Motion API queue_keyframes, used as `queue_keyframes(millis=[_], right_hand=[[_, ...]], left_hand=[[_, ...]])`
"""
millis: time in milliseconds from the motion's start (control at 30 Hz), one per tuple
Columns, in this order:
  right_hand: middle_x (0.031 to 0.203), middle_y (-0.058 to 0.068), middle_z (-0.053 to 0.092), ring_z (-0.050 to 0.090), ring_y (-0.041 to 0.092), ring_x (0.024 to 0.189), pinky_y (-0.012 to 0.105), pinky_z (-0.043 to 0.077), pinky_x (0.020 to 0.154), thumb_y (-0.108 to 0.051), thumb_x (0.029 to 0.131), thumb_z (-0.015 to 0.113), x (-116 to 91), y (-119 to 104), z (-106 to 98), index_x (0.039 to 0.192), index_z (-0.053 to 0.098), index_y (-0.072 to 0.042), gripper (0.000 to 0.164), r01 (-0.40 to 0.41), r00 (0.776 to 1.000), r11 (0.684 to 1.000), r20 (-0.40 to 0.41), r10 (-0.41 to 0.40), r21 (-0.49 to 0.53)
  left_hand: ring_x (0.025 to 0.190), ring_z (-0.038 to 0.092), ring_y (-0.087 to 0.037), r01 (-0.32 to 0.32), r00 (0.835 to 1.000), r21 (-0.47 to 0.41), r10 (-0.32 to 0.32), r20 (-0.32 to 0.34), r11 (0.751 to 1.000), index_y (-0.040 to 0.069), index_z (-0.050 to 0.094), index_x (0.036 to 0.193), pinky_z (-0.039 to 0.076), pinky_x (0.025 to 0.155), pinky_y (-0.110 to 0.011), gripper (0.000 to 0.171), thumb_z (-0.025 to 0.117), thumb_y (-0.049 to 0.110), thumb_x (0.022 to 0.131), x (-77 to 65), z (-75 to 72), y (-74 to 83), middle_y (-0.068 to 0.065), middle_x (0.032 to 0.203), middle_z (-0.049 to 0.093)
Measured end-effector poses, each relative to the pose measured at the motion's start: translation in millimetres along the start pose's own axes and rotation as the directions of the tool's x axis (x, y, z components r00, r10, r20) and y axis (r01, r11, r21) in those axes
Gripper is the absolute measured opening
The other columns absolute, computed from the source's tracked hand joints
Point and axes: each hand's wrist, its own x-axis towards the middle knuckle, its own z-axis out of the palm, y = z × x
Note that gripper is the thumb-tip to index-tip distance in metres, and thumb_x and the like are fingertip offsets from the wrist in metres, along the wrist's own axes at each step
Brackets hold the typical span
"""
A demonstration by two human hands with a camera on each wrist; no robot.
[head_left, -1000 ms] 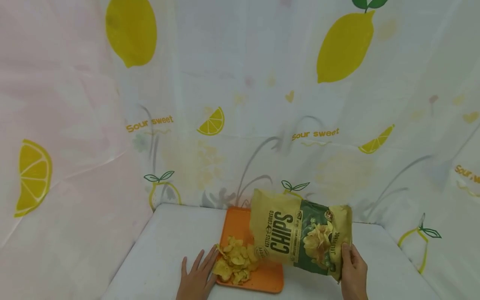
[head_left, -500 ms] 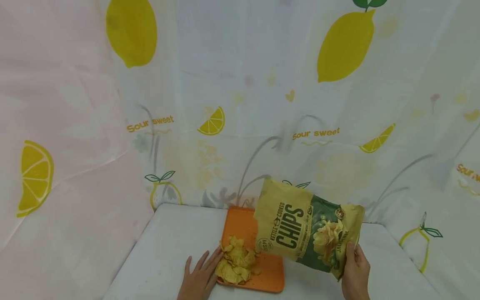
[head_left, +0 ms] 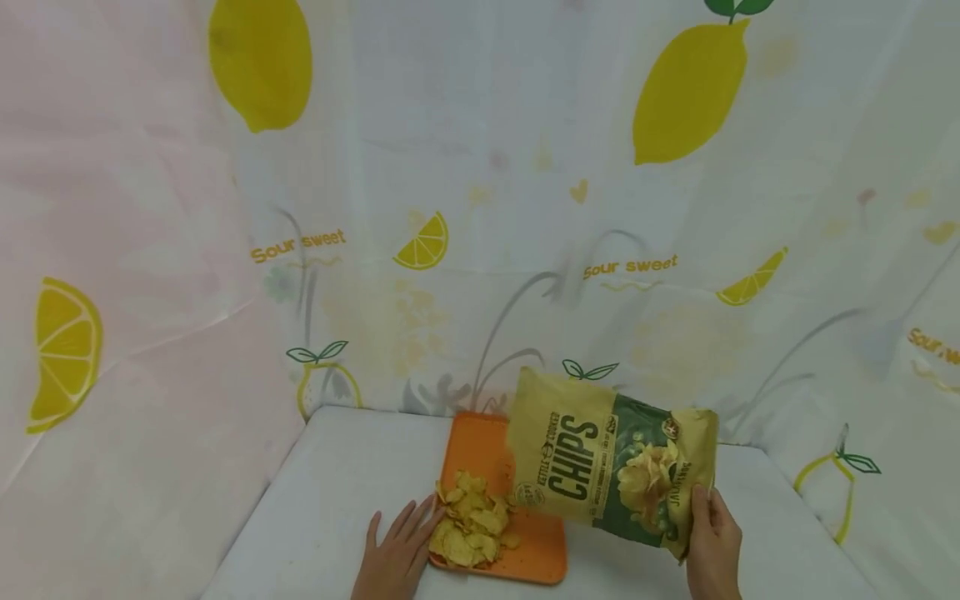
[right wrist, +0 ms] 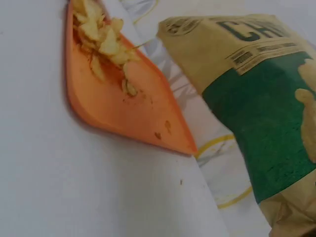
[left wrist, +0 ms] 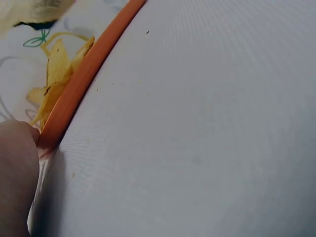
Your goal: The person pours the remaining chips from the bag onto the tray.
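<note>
My right hand grips the bottom end of a gold and green bag of potato chips, thumb on the printed front. The bag is held tilted over the right part of an orange tray, its other end toward the upper left. A heap of yellow potato chips lies on the tray's near left part. My left hand rests at the tray's left edge with its fingers spread, fingertips right by the heap. In the right wrist view, a few crumbs dot the tray, and the right hand is out of sight.
The tray lies on a white table, with tiny crumbs on its surface in the left wrist view. A curtain printed with lemons stands around the table's back and sides.
The bag swung up and to the right, then came back a little down and left. Chips in the heap have shifted slightly. The left hand has stayed at the tray's edge.
</note>
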Motion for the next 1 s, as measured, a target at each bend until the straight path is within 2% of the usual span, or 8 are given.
queue_keyframes(millis=[100, 267, 433, 633, 733, 800, 900, 1000], right_hand=[[0.089, -0.029, 0.055, 0.055, -0.015, 0.08, 0.008, 0.05, 0.063, -0.056, 0.085, 0.036, -2, -5, 2, 0.137, 0.037, -0.019, 0.063, -0.001, 1.0, 0.997, -0.009, 0.002, 0.079], [0.088, -0.026, 0.055, 0.055, -0.012, 0.077, 0.01, 0.049, 0.061, -0.055, 0.086, 0.036, -2, -4, 4, 0.134, 0.039, -0.018, 0.061, 0.009, 1.0, 0.999, 0.0, -0.009, 0.034], [0.103, -0.024, 0.053, 0.055, -0.016, 0.084, 0.008, 0.05, 0.065, -0.056, 0.083, 0.04, 7, 9, 0, 0.138, 0.035, -0.025, 0.063, -0.035, 0.999, 0.984, 0.003, 0.035, 0.176], [0.094, -0.025, 0.058, 0.059, -0.009, 0.082, 0.015, 0.053, 0.061, -0.053, 0.085, 0.044, 25, 33, -6, 0.134, 0.043, -0.024, 0.057, 0.055, 0.998, 0.993, 0.024, -0.058, 0.102], [0.093, -0.028, 0.056, 0.057, -0.014, 0.083, 0.01, 0.052, 0.063, -0.052, 0.085, 0.042, 8, 13, -1, 0.136, 0.039, -0.023, 0.059, 0.036, 0.999, 0.986, 0.022, -0.04, 0.165], [0.088, -0.03, 0.056, 0.057, -0.013, 0.08, 0.011, 0.052, 0.062, -0.054, 0.085, 0.04, 3, 6, 1, 0.136, 0.039, -0.02, 0.062, 0.02, 0.999, 0.994, 0.024, -0.023, 0.111], [0.082, -0.031, 0.057, 0.058, -0.011, 0.074, 0.013, 0.052, 0.059, -0.054, 0.086, 0.042, 3, 7, 0, 0.135, 0.042, -0.015, 0.062, 0.034, 0.999, 0.999, 0.022, -0.034, 0.018], [0.088, -0.031, 0.055, 0.057, -0.013, 0.078, 0.012, 0.052, 0.062, -0.055, 0.085, 0.041, 7, 12, -2, 0.135, 0.041, -0.02, 0.061, 0.03, 0.999, 0.998, 0.043, -0.032, 0.054]], left_hand=[[0.132, 0.037, -0.017, 0.01, 1.0, -0.005, -0.01, 0.012, 1.0, 0.045, 0.029, 0.136, 0.014, 0.106, -0.06, 0.043, 0.036, 0.045, 0.093, 0.6, -0.5, 0.4, 0.017, 0.143, 0.036], [0.132, 0.038, -0.016, 0.04, 0.999, -0.002, -0.04, 0.029, 0.999, 0.042, 0.032, 0.136, 0.013, 0.107, -0.059, 0.042, 0.032, 0.047, 0.094, 0.7, -1.6, 2.0, 0.017, 0.14, 0.041], [0.131, 0.039, -0.016, 0.047, 0.998, 0.027, -0.048, 0.03, 0.999, 0.041, 0.034, 0.136, 0.015, 0.108, -0.058, 0.042, 0.03, 0.049, 0.094, 0.6, -2.0, 2.4, 0.017, 0.139, 0.042], [0.132, 0.037, -0.016, 0.053, 0.998, 0.02, -0.054, 0.039, 0.998, 0.04, 0.034, 0.136, 0.013, 0.108, -0.058, 0.043, 0.03, 0.049, 0.094, 0.6, -2.2, 2.8, 0.018, 0.14, 0.041], [0.132, 0.037, -0.015, 0.055, 0.998, 0.016, -0.056, 0.034, 0.998, 0.041, 0.034, 0.136, 0.013, 0.108, -0.058, 0.043, 0.029, 0.05, 0.094, 1.1, -2.1, 2.6, 0.018, 0.14, 0.041], [0.132, 0.037, -0.015, 0.055, 0.998, 0.012, -0.055, 0.029, 0.998, 0.041, 0.034, 0.136, 0.013, 0.108, -0.058, 0.043, 0.028, 0.051, 0.094, 1.3, -2.1, 2.3, 0.018, 0.14, 0.041], [0.132, 0.037, -0.016, 0.056, 0.998, -0.003, -0.056, 0.042, 0.998, 0.041, 0.033, 0.136, 0.012, 0.108, -0.058, 0.043, 0.027, 0.051, 0.094, 1.4, -2.7, 2.2, 0.018, 0.14, 0.041], [0.132, 0.038, -0.016, 0.057, 0.997, -0.006, -0.056, 0.056, 0.998, 0.041, 0.033, 0.136, 0.012, 0.108, -0.058, 0.043, 0.027, 0.051, 0.094, 1.4, -3.3, 1.7, 0.018, 0.14, 0.041]])
